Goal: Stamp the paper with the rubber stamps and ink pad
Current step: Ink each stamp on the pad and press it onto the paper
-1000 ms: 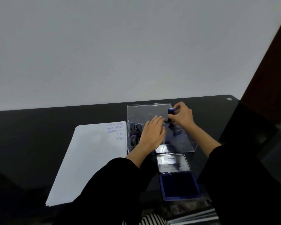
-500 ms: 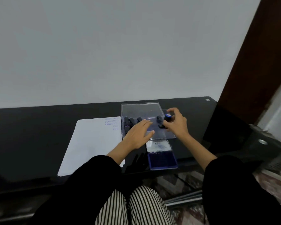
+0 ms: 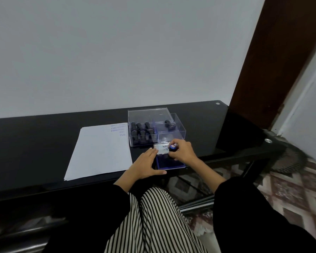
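Observation:
A white paper (image 3: 100, 152) lies on the black table (image 3: 44, 143), with blue stamp marks in its far right corner. A clear plastic box (image 3: 179, 130) behind the ink pad holds several black rubber stamps (image 3: 142, 133). The open blue ink pad (image 3: 169, 164) sits at the table's front edge, its lid (image 3: 161, 149) folded back. My right hand (image 3: 183, 151) grips a black stamp (image 3: 172, 149) with a blue top, pressed down on the pad's far part. My left hand (image 3: 146, 164) rests flat beside the pad's left edge, fingers apart, touching the lid.
A black object (image 3: 239, 136) stands at the table's right end. A brown door frame (image 3: 274, 57) rises at the right. Patterned floor (image 3: 290, 189) lies beyond the table. My legs in striped trousers (image 3: 153, 221) are under the front edge.
My right hand has carried the stamp out of the clear box and down onto the ink pad. My left hand left the box and came to rest beside the pad. The camera pulled back.

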